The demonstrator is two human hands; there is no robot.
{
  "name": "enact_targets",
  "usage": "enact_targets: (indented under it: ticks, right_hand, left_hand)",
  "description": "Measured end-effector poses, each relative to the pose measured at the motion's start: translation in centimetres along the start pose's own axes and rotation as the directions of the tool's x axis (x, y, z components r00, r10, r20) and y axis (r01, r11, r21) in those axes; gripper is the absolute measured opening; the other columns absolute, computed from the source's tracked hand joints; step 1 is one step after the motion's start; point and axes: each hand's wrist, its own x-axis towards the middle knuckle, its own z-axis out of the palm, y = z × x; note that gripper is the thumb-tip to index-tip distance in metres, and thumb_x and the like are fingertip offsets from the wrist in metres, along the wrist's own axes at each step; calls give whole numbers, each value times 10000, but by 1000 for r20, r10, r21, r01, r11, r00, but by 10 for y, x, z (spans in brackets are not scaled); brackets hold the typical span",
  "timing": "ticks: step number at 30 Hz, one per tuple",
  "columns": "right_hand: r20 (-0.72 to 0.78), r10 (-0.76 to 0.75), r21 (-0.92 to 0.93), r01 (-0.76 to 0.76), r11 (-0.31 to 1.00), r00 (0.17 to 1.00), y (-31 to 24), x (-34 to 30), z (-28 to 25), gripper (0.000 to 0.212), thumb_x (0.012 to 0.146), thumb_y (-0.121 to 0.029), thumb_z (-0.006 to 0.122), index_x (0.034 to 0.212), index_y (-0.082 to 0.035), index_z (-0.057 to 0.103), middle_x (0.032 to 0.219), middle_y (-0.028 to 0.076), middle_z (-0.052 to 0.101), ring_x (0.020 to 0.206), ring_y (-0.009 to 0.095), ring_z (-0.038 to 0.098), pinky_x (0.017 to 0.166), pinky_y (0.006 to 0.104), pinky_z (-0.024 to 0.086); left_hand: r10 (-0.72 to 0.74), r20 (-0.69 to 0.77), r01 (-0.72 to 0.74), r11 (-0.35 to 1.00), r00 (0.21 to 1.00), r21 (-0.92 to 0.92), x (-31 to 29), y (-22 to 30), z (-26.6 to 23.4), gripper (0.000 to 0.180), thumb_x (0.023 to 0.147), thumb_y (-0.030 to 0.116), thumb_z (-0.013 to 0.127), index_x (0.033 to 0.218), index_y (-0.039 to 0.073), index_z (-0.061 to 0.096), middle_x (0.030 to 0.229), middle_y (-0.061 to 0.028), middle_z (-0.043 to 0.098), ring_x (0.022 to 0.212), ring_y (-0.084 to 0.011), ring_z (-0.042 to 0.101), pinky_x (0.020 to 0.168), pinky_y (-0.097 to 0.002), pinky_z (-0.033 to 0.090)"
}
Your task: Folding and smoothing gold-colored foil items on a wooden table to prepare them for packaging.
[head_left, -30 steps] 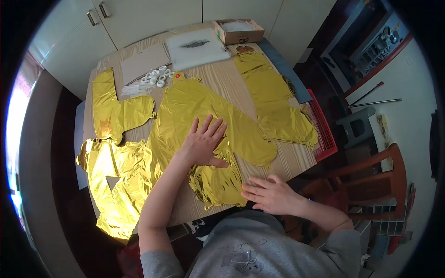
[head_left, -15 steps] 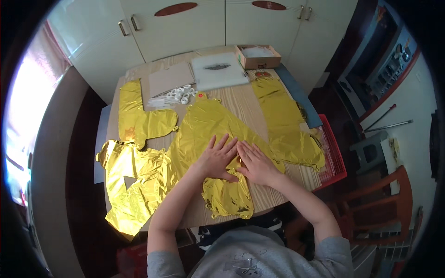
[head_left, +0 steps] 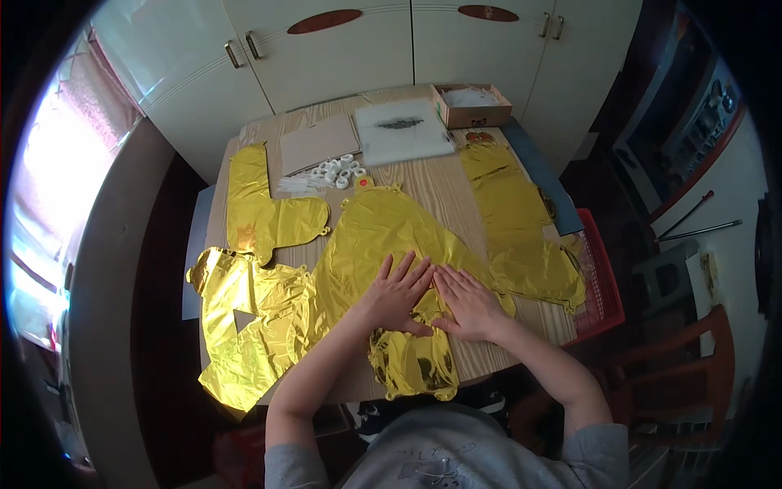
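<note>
Wooden table point(head_left: 456, 204) seen from above, with flat gold foil balloons spread across it. The left hand point(head_left: 397, 295) and right hand point(head_left: 466, 301) lie side by side, palms down and fingers spread flat, pressing on the large central gold balloon point(head_left: 383, 244); neither hand grips anything. The lower end of this balloon reaches the near table edge, just below the hands. At the far edge stands an open cardboard box point(head_left: 472, 106), its contents pale and not identifiable. Beside it lie a flat white packet point(head_left: 403, 130) with a dark mark at its centre and a plain brown card sheet point(head_left: 318, 143). Near these sits a cluster of small white rings point(head_left: 336, 171). A second gold balloon point(head_left: 265, 212) lies at left, crumpled gold foil point(head_left: 244, 326) hangs over the left corner, and a long gold balloon point(head_left: 521, 228) lies at right. A red basket point(head_left: 603, 285) stands off the right edge.
</note>
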Motion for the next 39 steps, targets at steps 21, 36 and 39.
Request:
enact_targets:
  ticks: [21, 36, 39]
  right_hand:
    - [-283, 591, 75, -597, 799, 755, 0, -91, -27, 489, 737, -383, 767, 944, -9, 529, 978, 177, 533, 949, 333, 527, 844, 432, 449]
    - [-356, 658, 601, -377, 705, 663, -40, -78, -42, 171, 863, -153, 662, 879, -56, 522, 778, 122, 586, 713, 331, 603, 612, 429, 473]
    - [-496, 584, 551, -287, 784, 643, -57, -68, -56, 142, 832, -119, 686, 868, -81, 554, 795, 72, 592, 686, 298, 614, 593, 401, 482]
  left_hand:
    - [-18, -28, 17, 1000, 999, -8, -9, 4, 2, 1245, 636, 842, 541, 1503, 20, 191, 1566, -140, 211, 1447, -383, 148, 1144, -599, 98]
    - [-34, -4, 33, 999, 999, -23, -11, 5, -5, 1233, 630, 803, 596, 1515, 55, 174, 1561, -165, 210, 1448, -394, 133, 1158, -563, 82]
    - [-37, -19, 35, 996, 999, -86, -13, 4, -6, 1236, 626, 783, 620, 1516, 55, 166, 1562, -172, 202, 1450, -394, 122, 1161, -562, 64]
